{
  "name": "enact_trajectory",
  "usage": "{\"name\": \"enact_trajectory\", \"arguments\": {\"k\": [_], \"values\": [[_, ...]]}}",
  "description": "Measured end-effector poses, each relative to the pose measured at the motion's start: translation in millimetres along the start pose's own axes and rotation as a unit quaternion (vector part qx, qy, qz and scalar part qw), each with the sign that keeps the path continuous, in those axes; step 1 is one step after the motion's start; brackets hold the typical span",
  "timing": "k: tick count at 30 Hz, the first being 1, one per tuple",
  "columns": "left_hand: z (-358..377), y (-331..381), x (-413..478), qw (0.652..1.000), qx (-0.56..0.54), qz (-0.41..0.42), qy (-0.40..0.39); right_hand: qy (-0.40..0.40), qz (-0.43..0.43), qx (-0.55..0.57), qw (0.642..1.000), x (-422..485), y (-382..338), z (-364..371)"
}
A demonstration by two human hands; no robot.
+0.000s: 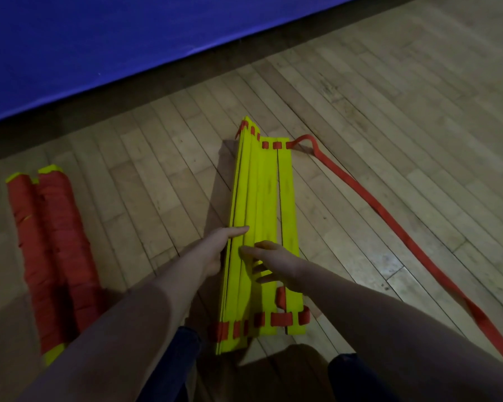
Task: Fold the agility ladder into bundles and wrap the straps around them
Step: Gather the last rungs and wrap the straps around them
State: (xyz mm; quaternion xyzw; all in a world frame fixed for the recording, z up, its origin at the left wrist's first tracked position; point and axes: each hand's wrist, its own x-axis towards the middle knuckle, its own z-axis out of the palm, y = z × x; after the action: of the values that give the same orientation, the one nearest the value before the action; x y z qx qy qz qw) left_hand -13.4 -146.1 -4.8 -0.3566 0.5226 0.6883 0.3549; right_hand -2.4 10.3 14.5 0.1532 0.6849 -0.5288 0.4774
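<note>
Left hand (215,248): fingers straight and together, laid against the left edge of the yellow rung stack (270,192), index tip on top of the outermost rung. Not curled round anything; it presses rather than holds.

Right hand (276,259): fingers spread and loose, tips touching the top faces of the middle rungs. Also holding nothing.

Both hands sit on the near half of the stack. Its long axis runs away from the person, slightly tilted to the left at the far end. Left rungs are packed on edge; the two on the right lie flat and a little apart, so gathering looks unfinished.

The loose red strap (389,216) leaves the stack's far right corner, humps up, then trails across the wooden floor (360,111) back toward the lower right. Right hand is the nearer one to it; wrapping likely starts from that side once the last rungs are closed up.

Two wrapped bundles (50,242) lie side by side well to the left. Blue mat (99,53) beyond.
</note>
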Motion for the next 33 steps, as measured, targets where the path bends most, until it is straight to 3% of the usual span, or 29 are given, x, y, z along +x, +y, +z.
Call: {"name": "enact_trajectory", "arguments": {"k": [12,17,20,24,27,30,33], "values": [[4.5,0.8,-3.1,0.999,0.038,-0.016,0.030,0.013,-0.019,-0.032,0.999,-5.8,-1.9,0.4],[9.2,-7.1,9.4,0.996,0.022,0.038,0.084,0.070,-0.050,-0.100,0.991,-4.6,-5.0,4.4],[11.5,-12.3,15.0,0.993,0.039,0.058,0.097,0.111,-0.082,-0.162,0.977,0.2,-6.1,5.9],[24.7,-14.6,8.1,0.994,0.030,0.064,0.080,0.152,-0.132,-0.313,0.928,-2.2,-10.5,16.5],[24.1,-15.7,13.7,0.995,0.024,0.060,0.078,0.137,-0.157,-0.379,0.902,-4.7,-8.5,20.2],[20.4,-15.1,13.5,0.994,0.027,0.053,0.094,0.061,-0.199,-0.432,0.878,-9.4,-5.8,14.4],[15.3,-14.4,12.2,0.992,0.050,0.046,0.109,0.076,-0.244,-0.349,0.902,-13.5,-1.8,12.6]]}}
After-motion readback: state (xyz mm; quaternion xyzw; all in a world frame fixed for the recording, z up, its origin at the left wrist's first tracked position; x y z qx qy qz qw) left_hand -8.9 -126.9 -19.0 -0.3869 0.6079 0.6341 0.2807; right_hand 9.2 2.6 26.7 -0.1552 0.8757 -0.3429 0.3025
